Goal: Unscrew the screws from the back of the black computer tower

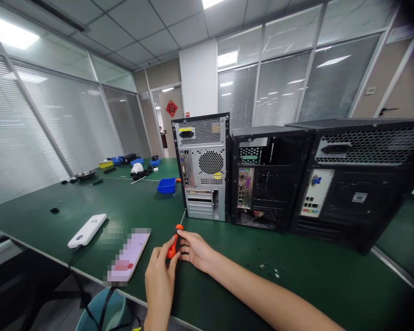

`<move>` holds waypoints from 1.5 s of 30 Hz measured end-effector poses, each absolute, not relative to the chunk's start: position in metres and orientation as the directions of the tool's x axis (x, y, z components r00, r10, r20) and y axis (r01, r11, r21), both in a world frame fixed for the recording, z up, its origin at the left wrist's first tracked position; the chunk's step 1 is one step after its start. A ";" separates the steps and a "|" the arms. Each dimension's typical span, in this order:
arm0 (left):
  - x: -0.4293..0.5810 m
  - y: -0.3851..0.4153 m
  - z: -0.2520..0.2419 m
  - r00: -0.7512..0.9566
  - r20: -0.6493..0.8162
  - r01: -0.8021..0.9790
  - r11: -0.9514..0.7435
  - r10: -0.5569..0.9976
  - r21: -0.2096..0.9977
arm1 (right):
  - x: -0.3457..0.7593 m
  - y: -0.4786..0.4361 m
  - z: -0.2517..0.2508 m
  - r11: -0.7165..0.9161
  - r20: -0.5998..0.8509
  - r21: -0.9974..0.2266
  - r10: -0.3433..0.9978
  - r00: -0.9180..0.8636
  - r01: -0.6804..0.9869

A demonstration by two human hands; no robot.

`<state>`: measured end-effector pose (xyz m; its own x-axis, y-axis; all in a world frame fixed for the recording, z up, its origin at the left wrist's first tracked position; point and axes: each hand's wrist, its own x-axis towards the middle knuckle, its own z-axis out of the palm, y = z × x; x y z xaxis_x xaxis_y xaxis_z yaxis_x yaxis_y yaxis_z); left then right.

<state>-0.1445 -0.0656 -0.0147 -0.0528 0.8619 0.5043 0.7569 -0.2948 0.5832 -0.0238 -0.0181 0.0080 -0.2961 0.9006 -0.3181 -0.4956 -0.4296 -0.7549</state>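
Note:
Both my hands are on a screwdriver (172,248) with an orange and black handle. My left hand (159,266) grips the rear of the handle with thumb and fingers. Closer to the shaft, my right hand (196,250) pinches the handle's front part. The thin shaft points up and away, its tip at the lower left corner of a silver-backed computer case (207,170). Whether the tip sits in a screw is too small to tell. The case stands upright with its rear panel facing me.
Two black computer cases (269,184) (359,184) stand to the right. Small loose screws (276,275) lie in front of them. A white power bank (88,231) and a phone (131,257) lie at left. Behind are a blue tray (166,185) and assorted parts. A bin (105,312) stands below the table edge.

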 end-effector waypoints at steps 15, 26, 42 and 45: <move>-0.147 -0.063 -0.018 -0.006 0.515 0.739 -0.343 0.857 0.580 | -0.024 -0.019 0.007 -0.424 -0.290 -0.795 0.893 -0.343 -0.433; -0.153 -0.059 -0.028 0.013 0.602 0.804 -0.366 0.799 0.468 | -0.024 -0.018 0.006 -0.461 -0.332 -0.799 0.874 -0.356 -0.386; -0.143 -0.065 -0.013 0.091 0.531 0.876 -0.322 0.843 0.360 | -0.022 -0.019 0.007 -0.462 -0.354 -0.807 0.877 -0.326 -0.367; -0.143 -0.066 -0.013 0.087 0.527 0.872 -0.320 0.846 0.370 | -0.022 -0.018 0.005 -0.455 -0.351 -0.807 0.882 -0.315 -0.376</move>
